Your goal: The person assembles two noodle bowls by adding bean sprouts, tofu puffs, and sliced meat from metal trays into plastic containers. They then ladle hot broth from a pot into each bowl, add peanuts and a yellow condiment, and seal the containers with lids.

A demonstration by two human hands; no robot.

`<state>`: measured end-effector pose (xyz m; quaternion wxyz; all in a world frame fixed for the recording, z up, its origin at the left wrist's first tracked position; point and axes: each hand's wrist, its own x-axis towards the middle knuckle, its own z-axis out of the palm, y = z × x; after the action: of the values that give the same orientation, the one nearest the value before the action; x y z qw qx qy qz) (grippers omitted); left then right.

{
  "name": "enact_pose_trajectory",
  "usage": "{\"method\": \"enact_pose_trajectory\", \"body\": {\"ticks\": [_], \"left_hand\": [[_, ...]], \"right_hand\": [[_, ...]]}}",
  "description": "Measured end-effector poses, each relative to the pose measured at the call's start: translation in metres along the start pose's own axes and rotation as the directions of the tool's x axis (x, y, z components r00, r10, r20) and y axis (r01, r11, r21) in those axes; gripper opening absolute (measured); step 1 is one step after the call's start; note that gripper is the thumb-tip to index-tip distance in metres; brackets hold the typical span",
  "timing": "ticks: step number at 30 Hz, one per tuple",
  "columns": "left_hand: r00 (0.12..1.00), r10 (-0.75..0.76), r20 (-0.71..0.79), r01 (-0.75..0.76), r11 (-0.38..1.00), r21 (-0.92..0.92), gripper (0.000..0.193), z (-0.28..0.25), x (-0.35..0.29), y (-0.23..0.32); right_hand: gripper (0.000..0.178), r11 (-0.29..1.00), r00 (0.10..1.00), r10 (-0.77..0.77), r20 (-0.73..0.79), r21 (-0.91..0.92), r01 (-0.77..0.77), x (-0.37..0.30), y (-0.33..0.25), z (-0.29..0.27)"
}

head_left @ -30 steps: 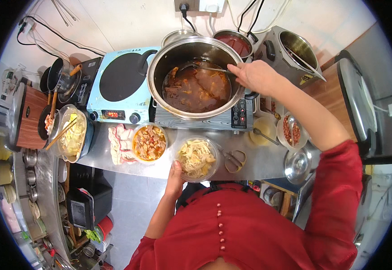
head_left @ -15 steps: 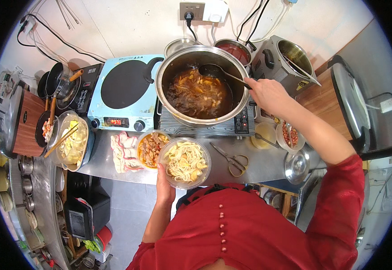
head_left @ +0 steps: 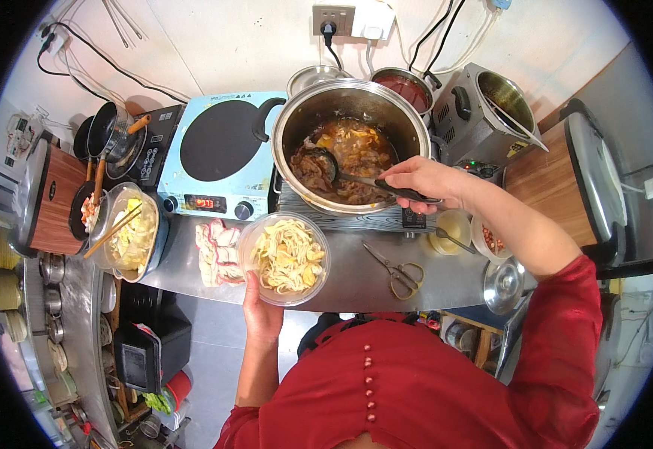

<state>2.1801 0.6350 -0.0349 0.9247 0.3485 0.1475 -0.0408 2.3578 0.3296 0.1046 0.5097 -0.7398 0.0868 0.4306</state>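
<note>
My right hand [head_left: 425, 184] is closed around the handle of a black ladle [head_left: 355, 179]. The ladle's head sits in the brown broth at the left of a large steel pot [head_left: 356, 96], among dark and yellowish pieces. Near the counter's front edge, my left hand [head_left: 263, 308] grips a clear plastic bowl [head_left: 328, 263] by its near left rim. Inside are pale strips [head_left: 289, 254] mixed with yellowish pieces; I cannot tell what they are.
A blue induction cooker [head_left: 168, 168] stands left of the pot, with a cloth [head_left: 218, 254] before it. Scissors [head_left: 398, 273] lie right of my bowl. Chopsticks [head_left: 113, 230] rest across a food container at left. A small container with a spoon [head_left: 452, 238] and a fryer [head_left: 484, 112] are at right.
The ladle has swung from the pot's upper right down to its left, my right hand moving nearer. My left hand has shifted the bowl left, over where the reddish meat container showed.
</note>
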Motion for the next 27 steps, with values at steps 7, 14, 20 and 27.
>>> {"method": "enact_pose_trajectory", "body": {"ticks": [7, 14, 20, 27], "left_hand": [[0.999, 0.047, 0.011, -0.047, 0.999, -0.017, 0.066, 0.013, 0.008, 0.001], [0.987, 0.157, 0.026, -0.157, 0.987, 0.036, 0.077, 0.02, 0.023, -0.005], [0.977, 0.212, 0.018, -0.212, 0.975, 0.058, 0.081, 0.023, 0.028, -0.007], [0.966, 0.218, -0.141, -0.215, 0.976, 0.038, 0.071, 0.023, 0.033, -0.006]], "right_hand": [[0.026, 0.941, 0.994, -0.008, 0.105, 0.337, -0.028, -0.012, 0.021, -0.009], [0.028, 0.958, 0.998, -0.064, -0.013, 0.279, 0.065, -0.031, 0.032, -0.015], [0.029, 0.916, 0.998, -0.064, -0.022, 0.396, 0.068, -0.049, 0.035, -0.022], [0.033, 0.927, 0.985, -0.173, -0.005, 0.337, 0.165, -0.104, 0.011, -0.001]]}}
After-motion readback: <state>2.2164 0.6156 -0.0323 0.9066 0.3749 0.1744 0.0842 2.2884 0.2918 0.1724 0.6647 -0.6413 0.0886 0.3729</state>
